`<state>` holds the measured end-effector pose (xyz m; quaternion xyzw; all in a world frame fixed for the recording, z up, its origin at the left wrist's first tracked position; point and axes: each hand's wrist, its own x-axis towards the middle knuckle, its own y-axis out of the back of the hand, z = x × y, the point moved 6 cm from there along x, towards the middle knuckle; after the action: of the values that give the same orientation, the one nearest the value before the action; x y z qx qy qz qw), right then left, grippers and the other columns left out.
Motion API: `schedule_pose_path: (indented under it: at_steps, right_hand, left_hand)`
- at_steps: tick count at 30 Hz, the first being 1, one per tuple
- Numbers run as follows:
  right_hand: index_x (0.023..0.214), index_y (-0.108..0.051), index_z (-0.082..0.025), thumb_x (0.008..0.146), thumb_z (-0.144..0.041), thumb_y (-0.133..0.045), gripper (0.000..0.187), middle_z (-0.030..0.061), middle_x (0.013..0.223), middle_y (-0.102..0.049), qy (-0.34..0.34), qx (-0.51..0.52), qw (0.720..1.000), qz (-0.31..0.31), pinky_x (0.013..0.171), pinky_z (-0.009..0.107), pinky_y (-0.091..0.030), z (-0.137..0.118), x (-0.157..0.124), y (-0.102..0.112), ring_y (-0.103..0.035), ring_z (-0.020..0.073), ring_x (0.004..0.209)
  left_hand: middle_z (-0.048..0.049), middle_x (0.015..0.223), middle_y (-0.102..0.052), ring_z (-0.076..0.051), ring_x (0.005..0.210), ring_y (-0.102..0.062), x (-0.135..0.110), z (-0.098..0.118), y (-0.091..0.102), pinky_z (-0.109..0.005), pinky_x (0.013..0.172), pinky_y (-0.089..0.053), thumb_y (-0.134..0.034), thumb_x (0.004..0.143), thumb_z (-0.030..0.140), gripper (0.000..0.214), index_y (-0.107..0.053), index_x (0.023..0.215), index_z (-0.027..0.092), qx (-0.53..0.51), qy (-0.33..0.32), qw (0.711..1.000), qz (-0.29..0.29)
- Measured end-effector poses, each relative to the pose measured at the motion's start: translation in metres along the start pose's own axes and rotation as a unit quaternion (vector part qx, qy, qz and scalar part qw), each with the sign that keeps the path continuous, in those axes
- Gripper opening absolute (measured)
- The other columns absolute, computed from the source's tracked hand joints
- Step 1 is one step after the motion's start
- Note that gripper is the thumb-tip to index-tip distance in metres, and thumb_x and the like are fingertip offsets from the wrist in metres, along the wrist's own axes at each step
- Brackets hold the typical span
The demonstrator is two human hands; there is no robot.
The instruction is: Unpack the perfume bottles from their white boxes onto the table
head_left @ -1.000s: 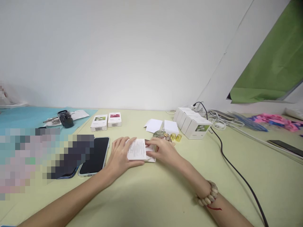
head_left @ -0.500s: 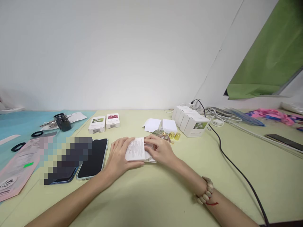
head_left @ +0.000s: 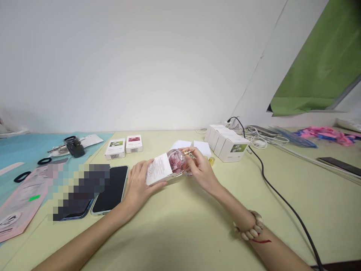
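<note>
My left hand (head_left: pixel 138 183) grips a small white printed box (head_left: pixel 158 170), tilted up off the pale green table (head_left: pixel 183 226). A round clear bottle with pink flowers inside (head_left: pixel 177 161) sticks out of the box's open end. My right hand (head_left: pixel 200 169) is closed on that bottle from the right. A bead bracelet (head_left: pixel 249 227) circles my right wrist. Small gold caps (head_left: pixel 211 160) lie just behind my right hand.
Two phones (head_left: pixel 111 189) lie left of my left hand. Two small boxes (head_left: pixel 124 146) and a row of white boxes (head_left: pixel 229 143) stand further back, with white cards (head_left: pixel 202 147) between. A black cable (head_left: pixel 282 201) runs down the right side. A dark jar (head_left: pixel 73 146) sits on blue cloth.
The box was flat on the table under both hands; now it is lifted and tilted, and the flower bottle shows at its open end in my right hand.
</note>
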<state>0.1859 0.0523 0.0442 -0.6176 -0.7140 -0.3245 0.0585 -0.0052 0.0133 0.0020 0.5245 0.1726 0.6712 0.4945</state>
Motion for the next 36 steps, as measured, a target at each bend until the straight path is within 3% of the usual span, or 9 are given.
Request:
schedule_pose_path:
  at_steps: [3, 10, 16, 19, 23, 27, 32, 36]
  right_hand:
    - [0.101, -0.048, -0.024, 0.086, -0.042, -0.043, 0.024, 0.0058, 0.108, -0.061, -0.013, 0.036, 0.999, 0.028, 0.049, 0.026, -0.049, 0.001, 0.002, 0.008, -0.06, 0.0128, 0.06]
    - [0.097, -0.055, -0.021, 0.081, -0.045, -0.051, 0.029, 0.0038, 0.072, -0.066, -0.035, 0.022, 0.999, 0.024, 0.049, 0.028, -0.051, 0.007, 0.007, 0.024, -0.063, 0.0166, 0.057]
    - [0.097, -0.058, -0.02, 0.083, -0.036, -0.049, 0.023, 0.0054, 0.083, -0.067, -0.007, -0.039, 0.987, -0.158, 0.055, 0.028, -0.049, 0.003, 0.004, 0.006, -0.062, 0.0151, 0.064]
    - [0.099, -0.056, -0.02, 0.086, -0.031, -0.044, 0.02, 0.0058, 0.089, -0.066, 0.015, -0.05, 0.979, -0.199, 0.061, 0.029, -0.048, 0.003, 0.001, -0.005, -0.061, 0.0153, 0.073]
    - [0.098, -0.055, -0.02, 0.086, -0.03, -0.043, 0.019, 0.0059, 0.092, -0.064, 0.033, -0.088, 0.975, -0.204, 0.066, 0.03, -0.047, 0.007, -0.001, -0.011, -0.059, 0.0153, 0.078]
    - [0.093, -0.057, -0.021, 0.083, -0.032, -0.048, 0.017, 0.0053, 0.095, -0.06, 0.066, -0.127, 0.972, -0.187, 0.061, 0.027, -0.045, 0.002, -0.001, -0.01, -0.057, 0.0137, 0.075]
    - [0.08, -0.058, -0.021, 0.067, -0.037, -0.065, 0.022, 0.0016, 0.078, -0.059, 0.085, -0.174, 0.97, -0.146, 0.056, 0.025, -0.042, -0.005, -0.001, -0.005, -0.054, 0.0127, 0.066]
    - [0.077, -0.057, -0.021, 0.068, -0.027, -0.061, 0.011, 0.0, 0.076, -0.061, 0.071, -0.161, 0.97, -0.167, 0.056, 0.024, -0.041, -0.009, -0.001, -0.002, -0.054, 0.0123, 0.065]
  left_hand:
    - [-0.0065, 0.117, -0.05, -0.026, 0.11, -0.045, 0.0, -0.003, -0.002, -0.042, 0.091, -0.033, -0.056, 0.073, 0.057, 0.063, -0.039, 0.125, 0.027, 0.041, -0.003, 0.999, -0.012]
    - [-0.0112, 0.117, -0.051, -0.028, 0.111, -0.044, -0.002, -0.002, -0.008, -0.044, 0.094, -0.03, -0.054, 0.078, 0.05, 0.054, -0.044, 0.122, 0.021, 0.148, -0.052, 0.987, -0.029]
    - [-0.0129, 0.118, -0.05, -0.027, 0.111, -0.044, -0.004, -0.003, -0.01, -0.043, 0.093, -0.033, -0.047, 0.083, 0.043, 0.05, -0.04, 0.125, 0.017, 0.186, -0.051, 0.981, -0.03]
    - [-0.0138, 0.118, -0.05, -0.028, 0.11, -0.044, -0.003, -0.002, -0.01, -0.044, 0.092, -0.034, -0.046, 0.083, 0.043, 0.049, -0.041, 0.124, 0.016, 0.186, -0.059, 0.98, -0.031]
    - [-0.0149, 0.119, -0.05, -0.029, 0.111, -0.045, -0.004, 0.0, -0.009, -0.045, 0.092, -0.034, -0.046, 0.082, 0.042, 0.048, -0.044, 0.122, 0.016, 0.187, -0.061, 0.98, -0.028]
    - [-0.0153, 0.119, -0.05, -0.03, 0.111, -0.045, -0.005, 0.0, -0.009, -0.045, 0.093, -0.033, -0.046, 0.082, 0.04, 0.046, -0.045, 0.121, 0.016, 0.183, -0.064, 0.981, -0.024]
    - [-0.0151, 0.119, -0.051, -0.031, 0.111, -0.045, -0.005, 0.002, -0.008, -0.047, 0.093, -0.032, -0.046, 0.082, 0.039, 0.044, -0.045, 0.121, 0.017, 0.17, -0.07, 0.983, -0.015]
    - [-0.0159, 0.12, -0.05, -0.031, 0.113, -0.044, -0.005, 0.002, -0.009, -0.047, 0.094, -0.031, -0.045, 0.082, 0.039, 0.046, -0.045, 0.122, 0.015, 0.169, -0.064, 0.983, -0.02]
